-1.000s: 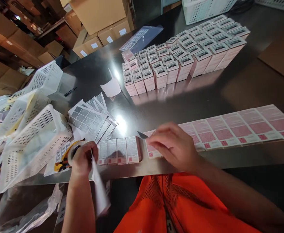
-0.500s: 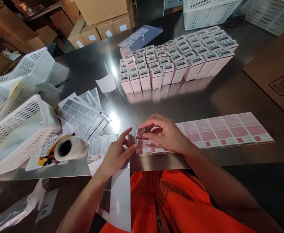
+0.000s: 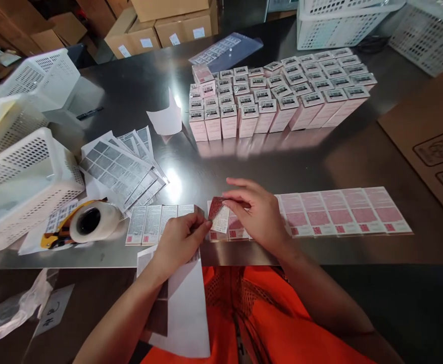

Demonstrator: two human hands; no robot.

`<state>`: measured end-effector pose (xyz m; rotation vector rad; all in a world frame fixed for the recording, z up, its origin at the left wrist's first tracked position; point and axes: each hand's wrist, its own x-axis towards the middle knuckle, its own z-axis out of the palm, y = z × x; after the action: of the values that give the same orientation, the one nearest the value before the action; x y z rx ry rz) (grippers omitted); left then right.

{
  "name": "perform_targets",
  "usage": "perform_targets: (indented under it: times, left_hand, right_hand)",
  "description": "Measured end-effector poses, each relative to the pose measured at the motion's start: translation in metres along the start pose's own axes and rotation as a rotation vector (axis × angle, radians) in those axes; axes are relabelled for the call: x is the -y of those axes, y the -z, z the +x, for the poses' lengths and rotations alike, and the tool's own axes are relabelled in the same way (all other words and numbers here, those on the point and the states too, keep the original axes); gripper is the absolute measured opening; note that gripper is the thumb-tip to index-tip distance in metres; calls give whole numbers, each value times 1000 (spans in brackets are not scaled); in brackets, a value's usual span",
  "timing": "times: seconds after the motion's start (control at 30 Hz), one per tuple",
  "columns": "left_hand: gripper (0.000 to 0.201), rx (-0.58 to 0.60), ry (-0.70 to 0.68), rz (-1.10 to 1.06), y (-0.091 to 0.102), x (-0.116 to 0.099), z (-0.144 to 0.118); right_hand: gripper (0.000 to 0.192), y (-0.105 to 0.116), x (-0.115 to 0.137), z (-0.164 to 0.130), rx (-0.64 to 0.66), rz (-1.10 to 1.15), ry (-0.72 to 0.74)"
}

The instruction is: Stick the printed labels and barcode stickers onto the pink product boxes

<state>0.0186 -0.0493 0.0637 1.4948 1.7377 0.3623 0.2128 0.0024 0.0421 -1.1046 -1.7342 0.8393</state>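
A small printed label [image 3: 221,220], partly dark red and partly white with fine text, is held over the left end of a row of flat pink boxes [image 3: 329,215]. My right hand [image 3: 259,212] pinches its upper edge, the other fingers lifted. At its lower left corner my left hand [image 3: 181,237] is closed, thumb against index finger. Beside and partly behind the left hand lie several boxes with grey text labels [image 3: 151,222]. Under my left forearm, a white label sheet [image 3: 187,303] hangs over the table edge.
Upright pink boxes [image 3: 229,121] stand grouped at the back. Printed label sheets [image 3: 115,167], a tape dispenser [image 3: 92,222] and white baskets [image 3: 50,167] occupy the left. A cardboard box [image 3: 433,131] borders the right; a curled paper [image 3: 166,119] lies mid-table.
The label has turned to show its white text side. My left hand has moved in and closed at its lower corner, having been open and apart. The camera view has shifted slightly.
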Motion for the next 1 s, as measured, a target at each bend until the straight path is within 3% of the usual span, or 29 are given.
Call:
perform_targets:
  times: [0.2,0.3,0.4,0.5,0.67,0.77,1.0]
  left_hand:
    - [33,7,56,17,1,-1,1]
    - [34,34,87,4,0,0,3]
    - [34,82,122,0,-2,1,4]
    - [36,109,165,2,-4,0,3]
    - [39,124,206,3,-10,-1,1]
    - [37,108,232,29,-15,0,2]
    - [37,100,247,64,-18,1,10]
  right_hand:
    - [10,3,-1,4,29,-90,92]
    - [12,5,1,8,115,-49,92]
    - [14,3,2,11,229,23,39]
    - [15,-4,-2,12,231,16,-29]
    - [48,-15,-13,10,204,58,-259]
    - [45,-17,-19,11,213,44,-350]
    - [40,-22,-26,13,222,-38,-407]
